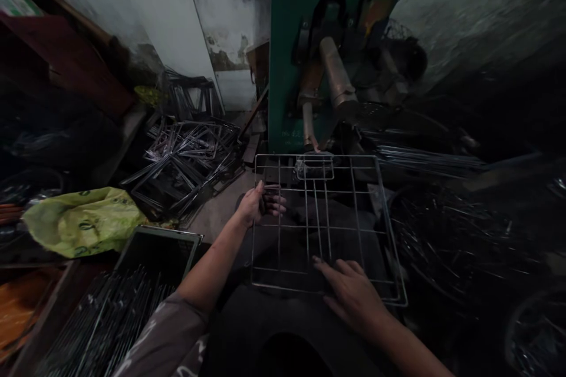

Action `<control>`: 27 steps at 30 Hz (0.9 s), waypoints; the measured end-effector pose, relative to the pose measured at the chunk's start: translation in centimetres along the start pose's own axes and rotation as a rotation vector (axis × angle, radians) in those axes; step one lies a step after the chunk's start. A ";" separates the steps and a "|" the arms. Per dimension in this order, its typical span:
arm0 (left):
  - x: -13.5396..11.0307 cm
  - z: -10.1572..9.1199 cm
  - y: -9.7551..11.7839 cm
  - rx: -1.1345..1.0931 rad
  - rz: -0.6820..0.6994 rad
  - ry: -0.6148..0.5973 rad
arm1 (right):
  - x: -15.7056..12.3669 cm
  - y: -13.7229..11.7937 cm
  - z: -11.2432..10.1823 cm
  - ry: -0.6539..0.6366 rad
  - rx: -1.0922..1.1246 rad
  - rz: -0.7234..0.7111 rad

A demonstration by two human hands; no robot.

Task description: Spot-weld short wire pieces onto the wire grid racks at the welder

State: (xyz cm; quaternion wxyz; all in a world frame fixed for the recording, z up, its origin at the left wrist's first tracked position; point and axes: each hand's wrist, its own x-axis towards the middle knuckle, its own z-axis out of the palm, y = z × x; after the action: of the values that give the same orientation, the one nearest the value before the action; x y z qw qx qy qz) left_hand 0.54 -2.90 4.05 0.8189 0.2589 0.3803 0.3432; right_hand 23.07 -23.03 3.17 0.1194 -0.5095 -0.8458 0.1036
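Observation:
A square wire grid rack (354, 212) lies flat in front of me, its far edge under the electrode arms of a green welding machine (309, 59). My left hand (259, 203) grips the rack's left side, fingers curled round a wire. At the rack's near edge my right hand (351, 294) rests on top, fingers stretched out flat across the wires.
A heap of finished wire frames (190, 159) lies on the floor at left. A yellow-green plastic bag (84, 221) sits nearer left. A tray of straight wire rods (115, 312) is at bottom left. More rods (424, 156) and dark wire coils (460, 241) lie at right.

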 end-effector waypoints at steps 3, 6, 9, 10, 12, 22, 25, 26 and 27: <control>0.2 -0.2 0.1 -0.007 -0.015 -0.022 | 0.1 0.3 0.1 -0.019 -0.014 -0.019; 0.6 -0.2 0.4 -0.009 -0.009 -0.018 | 0.3 0.9 0.1 -0.039 -0.041 -0.039; 1.1 -0.1 0.7 -0.003 0.006 -0.019 | 0.7 1.3 0.0 -0.062 -0.026 -0.037; 1.3 0.0 0.7 -0.002 0.012 -0.026 | 0.8 1.4 0.0 -0.068 -0.018 -0.037; 1.6 0.0 0.8 0.001 0.019 -0.048 | 0.9 1.6 0.2 -0.071 -0.009 -0.049; 1.7 -0.8 0.5 0.001 0.016 -0.075 | 1.0 1.2 0.7 -0.075 0.005 -0.057; 1.6 -1.2 0.4 -0.004 0.024 -0.077 | 1.3 0.9 0.5 -0.090 0.009 -0.060; 1.7 -1.3 0.5 -0.005 0.027 -0.077 | 1.4 1.0 0.4 -0.098 0.007 -0.058; 1.8 -1.4 0.6 -0.006 0.029 -0.079 | 1.6 1.0 0.3 -0.108 0.004 -0.054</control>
State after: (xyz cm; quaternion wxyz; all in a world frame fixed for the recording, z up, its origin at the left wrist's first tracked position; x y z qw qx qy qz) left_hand 0.08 -0.92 2.84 0.8290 0.2751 0.3430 0.3457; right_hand 23.11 -21.13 2.74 0.0775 -0.4800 -0.8642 0.1293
